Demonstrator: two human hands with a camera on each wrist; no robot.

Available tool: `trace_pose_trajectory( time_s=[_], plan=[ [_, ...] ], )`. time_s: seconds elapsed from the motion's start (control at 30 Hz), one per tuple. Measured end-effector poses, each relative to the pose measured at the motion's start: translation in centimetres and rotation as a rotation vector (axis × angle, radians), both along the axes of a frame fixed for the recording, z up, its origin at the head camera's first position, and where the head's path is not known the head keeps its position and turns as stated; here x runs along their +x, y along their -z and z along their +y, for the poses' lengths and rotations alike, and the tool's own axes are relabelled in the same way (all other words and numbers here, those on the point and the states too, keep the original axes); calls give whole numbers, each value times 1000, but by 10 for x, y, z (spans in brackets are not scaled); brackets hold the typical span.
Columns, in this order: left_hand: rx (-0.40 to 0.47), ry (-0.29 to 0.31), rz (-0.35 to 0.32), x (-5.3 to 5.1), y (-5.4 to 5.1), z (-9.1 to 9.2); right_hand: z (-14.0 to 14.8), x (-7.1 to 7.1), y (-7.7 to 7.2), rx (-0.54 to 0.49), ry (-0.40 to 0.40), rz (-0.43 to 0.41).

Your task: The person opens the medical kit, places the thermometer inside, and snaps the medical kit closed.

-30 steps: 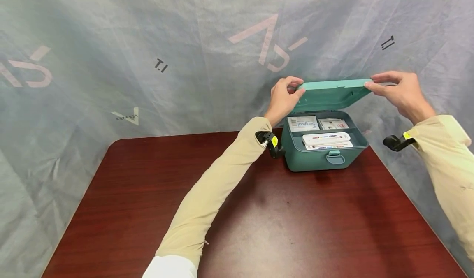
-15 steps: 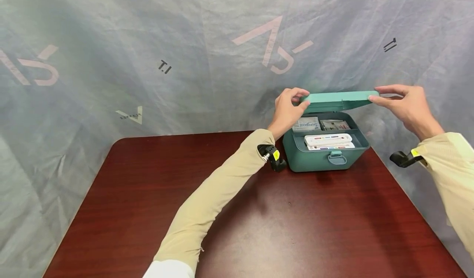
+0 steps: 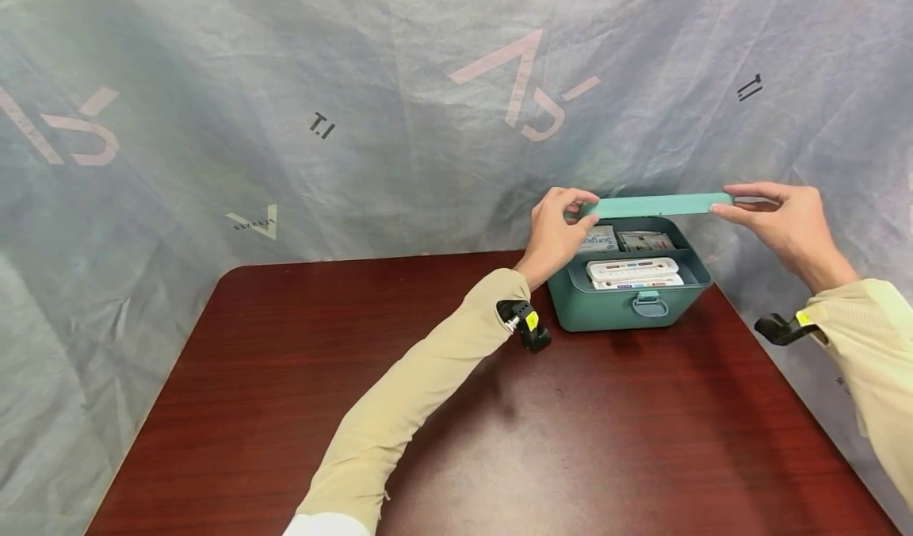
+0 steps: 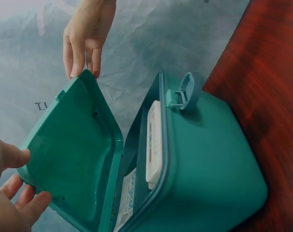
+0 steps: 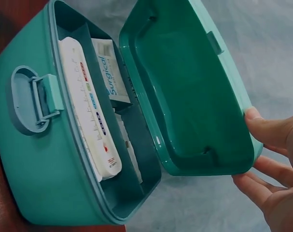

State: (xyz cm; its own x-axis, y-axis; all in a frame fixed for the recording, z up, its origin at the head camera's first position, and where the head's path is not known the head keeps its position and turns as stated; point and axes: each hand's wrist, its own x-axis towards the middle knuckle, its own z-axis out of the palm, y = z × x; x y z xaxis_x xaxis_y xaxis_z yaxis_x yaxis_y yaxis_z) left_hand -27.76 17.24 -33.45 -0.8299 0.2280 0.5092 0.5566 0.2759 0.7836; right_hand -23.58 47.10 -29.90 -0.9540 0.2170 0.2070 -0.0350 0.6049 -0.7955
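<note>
A green box (image 3: 606, 308) stands near the table's far right corner, its lid (image 3: 656, 205) raised at an angle above it. My left hand (image 3: 555, 227) pinches the lid's left corner between thumb and fingers. At the right corner, my right hand (image 3: 788, 223) pinches the lid likewise. Inside the box, a white thermometer case (image 5: 90, 108) lies in the front compartment with another white piece under it. Behind the divider sits a packet marked "Surgical" (image 5: 110, 70), beside another flat packet (image 3: 645, 240). The latch (image 3: 649, 304) hangs loose on the front wall.
The dark red table (image 3: 499, 433) extends left and toward me from the box. A grey printed cloth (image 3: 357, 124) hangs behind the table. The table's right edge runs close by the box.
Both hands have brought the lid's free edge down and forward. Its underside, visible before in the head view, is now hidden there, and the lid covers more of the rear compartments.
</note>
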Motion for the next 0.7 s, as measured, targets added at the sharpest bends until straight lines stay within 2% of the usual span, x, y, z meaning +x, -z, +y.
trace_pose_trajectory(
  time_s=[0.47,0.7],
  plan=[
    [-34,25,51,11,16,-1,2,10,18,5,3,78],
    [-27,50,84,17,27,1,4,19,30,28,18,81]
  ],
)
